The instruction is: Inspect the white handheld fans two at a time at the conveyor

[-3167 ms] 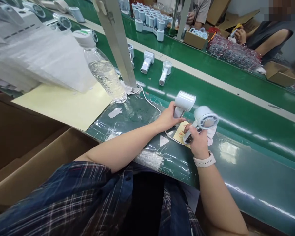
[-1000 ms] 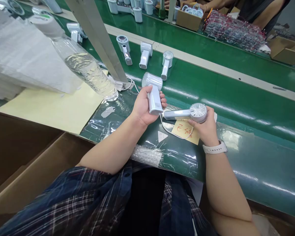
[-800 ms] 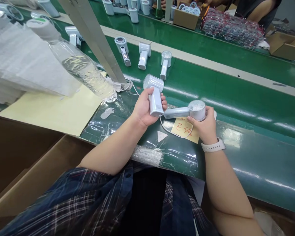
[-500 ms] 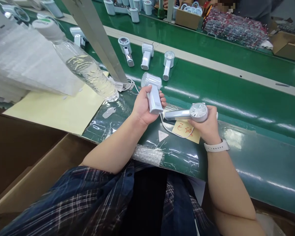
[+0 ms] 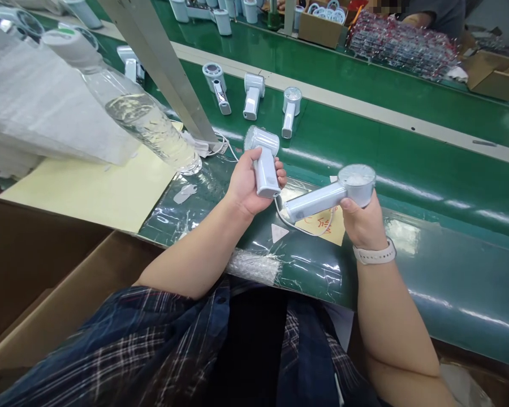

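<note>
My left hand (image 5: 254, 183) is closed around the handle of a pale blue handheld fan (image 5: 266, 164), its round head pointing up and away. In my right hand (image 5: 365, 220) is a second handheld fan (image 5: 322, 198), gripped by its round head, with the handle stretching left toward the first one. Below that handle, a yellow note (image 5: 337, 226) with red handwriting lies on the bench, a white cable (image 5: 299, 229) curving over it. Three more handheld fans (image 5: 252, 96) lie in a row on the green belt beyond my hands.
A tilted water bottle (image 5: 142, 113) stands at the left beside a slanting metal post (image 5: 165, 73) and yellow paper (image 5: 97, 198). Bubble wrap (image 5: 254, 265) lies at the bench's front edge. Across the belt are a cardboard box (image 5: 320, 29) of rings, a wire pile (image 5: 402, 42) and another person.
My right hand has lifted and turned its fan, so the head sits higher and farther right and another side of the handle faces me. My left hand has stayed nearly still.
</note>
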`<action>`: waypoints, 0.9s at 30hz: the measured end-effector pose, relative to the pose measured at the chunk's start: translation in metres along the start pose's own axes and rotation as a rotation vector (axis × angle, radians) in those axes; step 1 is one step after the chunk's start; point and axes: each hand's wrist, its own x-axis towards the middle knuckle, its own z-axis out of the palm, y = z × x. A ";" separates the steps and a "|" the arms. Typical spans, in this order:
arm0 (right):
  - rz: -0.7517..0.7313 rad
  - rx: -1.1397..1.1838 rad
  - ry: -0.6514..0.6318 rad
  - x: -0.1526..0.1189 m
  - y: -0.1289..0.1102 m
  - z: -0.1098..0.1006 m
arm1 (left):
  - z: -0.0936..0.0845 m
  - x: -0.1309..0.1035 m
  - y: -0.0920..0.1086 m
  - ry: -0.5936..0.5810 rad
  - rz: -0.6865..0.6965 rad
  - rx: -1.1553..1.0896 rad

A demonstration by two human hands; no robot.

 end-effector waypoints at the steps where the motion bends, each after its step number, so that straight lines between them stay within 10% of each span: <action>1: 0.020 -0.050 0.018 0.001 0.002 -0.001 | 0.000 0.000 0.000 0.001 0.008 -0.003; 27: -0.063 -0.133 -0.092 0.004 0.000 -0.004 | 0.000 0.000 -0.003 0.004 -0.002 0.087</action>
